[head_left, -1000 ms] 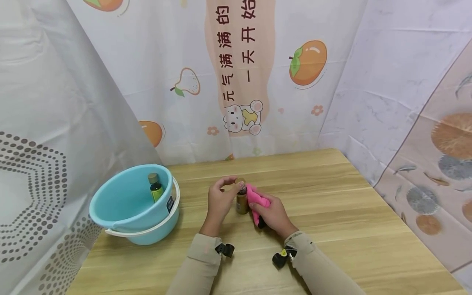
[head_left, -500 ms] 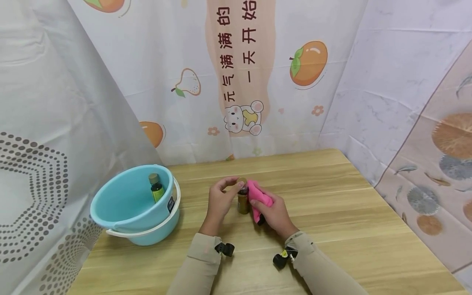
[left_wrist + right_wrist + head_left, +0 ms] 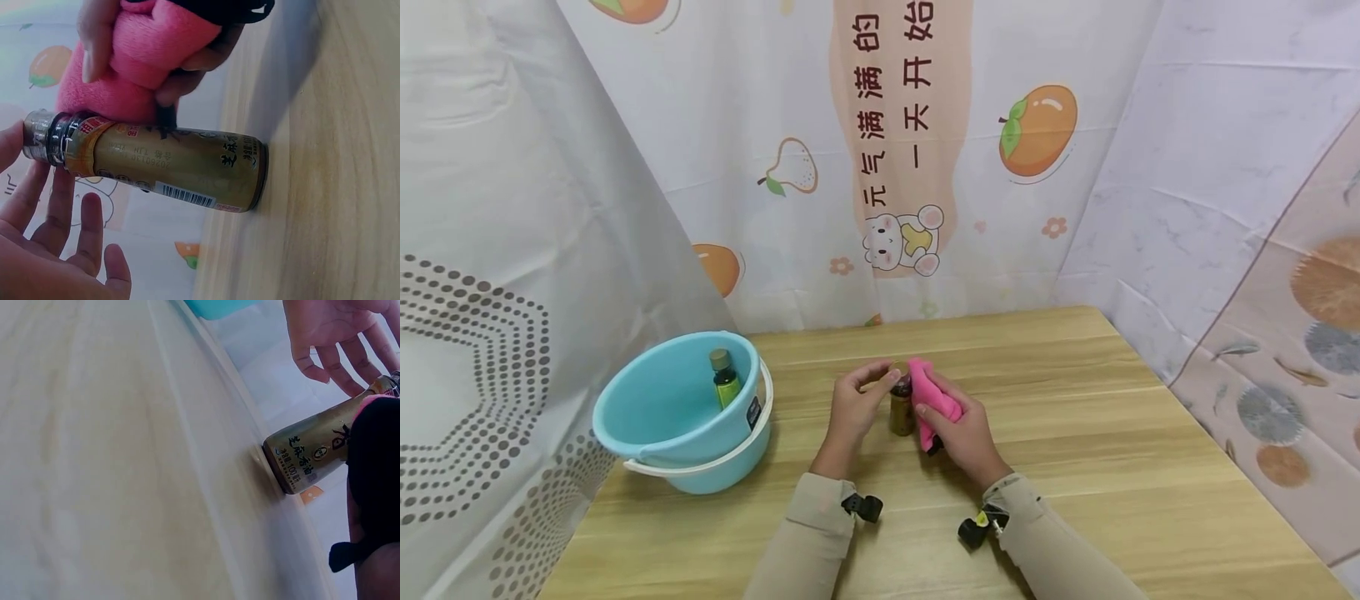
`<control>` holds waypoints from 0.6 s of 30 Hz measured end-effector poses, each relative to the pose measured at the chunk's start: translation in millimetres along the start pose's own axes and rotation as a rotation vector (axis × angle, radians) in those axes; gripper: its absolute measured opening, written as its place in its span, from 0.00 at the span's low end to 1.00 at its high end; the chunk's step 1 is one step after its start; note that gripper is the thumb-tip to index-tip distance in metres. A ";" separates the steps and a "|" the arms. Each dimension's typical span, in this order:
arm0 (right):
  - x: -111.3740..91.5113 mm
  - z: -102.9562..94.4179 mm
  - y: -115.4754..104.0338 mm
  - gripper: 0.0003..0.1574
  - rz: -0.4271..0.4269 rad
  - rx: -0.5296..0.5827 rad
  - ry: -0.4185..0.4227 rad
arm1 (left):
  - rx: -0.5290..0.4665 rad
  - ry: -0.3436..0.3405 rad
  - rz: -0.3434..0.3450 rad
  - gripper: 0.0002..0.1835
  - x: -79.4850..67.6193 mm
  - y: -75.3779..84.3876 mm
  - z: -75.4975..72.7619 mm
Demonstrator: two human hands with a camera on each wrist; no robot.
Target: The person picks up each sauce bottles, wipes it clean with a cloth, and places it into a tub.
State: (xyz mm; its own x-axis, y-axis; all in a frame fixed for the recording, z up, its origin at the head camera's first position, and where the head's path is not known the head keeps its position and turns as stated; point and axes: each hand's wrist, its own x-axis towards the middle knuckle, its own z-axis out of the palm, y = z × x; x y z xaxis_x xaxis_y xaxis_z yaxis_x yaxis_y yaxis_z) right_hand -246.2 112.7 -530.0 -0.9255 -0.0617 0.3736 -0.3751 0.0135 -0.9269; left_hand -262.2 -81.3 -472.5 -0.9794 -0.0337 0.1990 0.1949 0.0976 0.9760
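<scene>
A brown-gold sesame oil bottle (image 3: 902,413) stands upright on the table; its label and barcode face the left wrist view. My left hand (image 3: 853,408) pinches the bottle's cap (image 3: 39,135) between thumb and fingers, while its other fingers are spread beside the neck. In my right hand (image 3: 964,429) is a bunched pink plush cloth (image 3: 937,400) with a black part (image 3: 384,469). The cloth touches the bottle's side near the neck and shoulder. In the right wrist view the cloth's black part hides much of the right hand.
A light blue bucket (image 3: 700,482) with a white handle (image 3: 715,458) stands at the left of the wooden table (image 3: 1112,450). Inside it leans a dark bottle (image 3: 726,379) with a green-yellow label. Printed curtains (image 3: 940,292) hang along the table's back edge.
The pink cloth has shifted slightly and changed its folds against the bottle. The left hand stays at the cap. The head view has turned a little to the left.
</scene>
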 end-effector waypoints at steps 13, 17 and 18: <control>-1.5 0.7 3.3 0.35 0.025 -0.041 -0.005 | 0.031 0.012 0.000 0.20 -6.9 3.2 0.1; -2.2 0.9 3.0 0.35 0.036 -0.055 -0.007 | 0.028 0.013 -0.004 0.18 -9.0 3.7 -0.6; -2.4 1.0 2.7 0.34 0.040 -0.059 -0.006 | 0.029 0.013 -0.004 0.19 -9.4 3.8 -0.8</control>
State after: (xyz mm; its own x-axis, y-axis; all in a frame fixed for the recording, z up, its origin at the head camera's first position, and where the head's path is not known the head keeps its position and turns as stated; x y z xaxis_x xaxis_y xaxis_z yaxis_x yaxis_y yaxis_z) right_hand -244.9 112.0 -533.4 -0.9394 -0.0659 0.3364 -0.3408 0.0744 -0.9372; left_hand -252.2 -81.4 -470.6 -0.9794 -0.0470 0.1963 0.1891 0.1261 0.9738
